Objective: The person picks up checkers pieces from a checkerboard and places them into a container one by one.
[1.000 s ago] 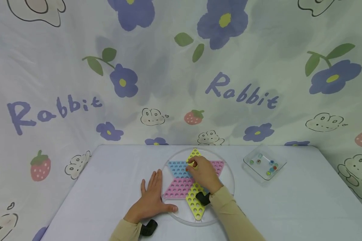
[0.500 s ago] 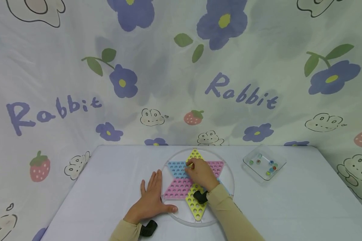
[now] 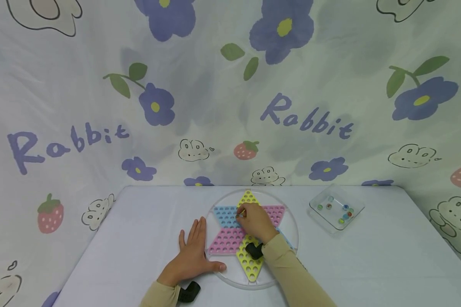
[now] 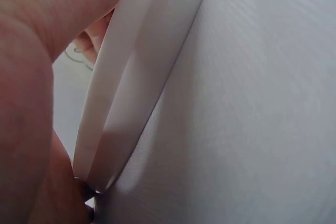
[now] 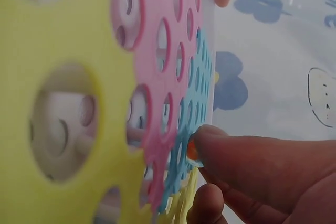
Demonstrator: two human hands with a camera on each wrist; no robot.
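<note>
A round Chinese checkers board (image 3: 226,241) lies on the table, with a star of blue, pink and yellow holed sections inside a clear rim. My right hand (image 3: 257,221) is over its upper middle. In the right wrist view, thumb and finger pinch a glass marble (image 5: 192,150) with an orange core, right at the blue section (image 5: 195,98). Whether it sits in a hole cannot be told. My left hand (image 3: 192,253) lies with fingers spread at the board's left side, thumb on the lower rim. The pale board rim (image 4: 131,66) shows close beside that hand in the left wrist view.
A clear square dish (image 3: 322,219) holding several coloured marbles stands right of the board. White cloth (image 3: 138,230) covers the table. Behind its far edge hangs a printed curtain (image 3: 223,111). A black wrist camera (image 3: 189,292) sits at the left wrist, another at the right.
My right hand has shifted slightly left and lower over the board, and its fingers have come closer to the blue section. The left hand stays where it was.
</note>
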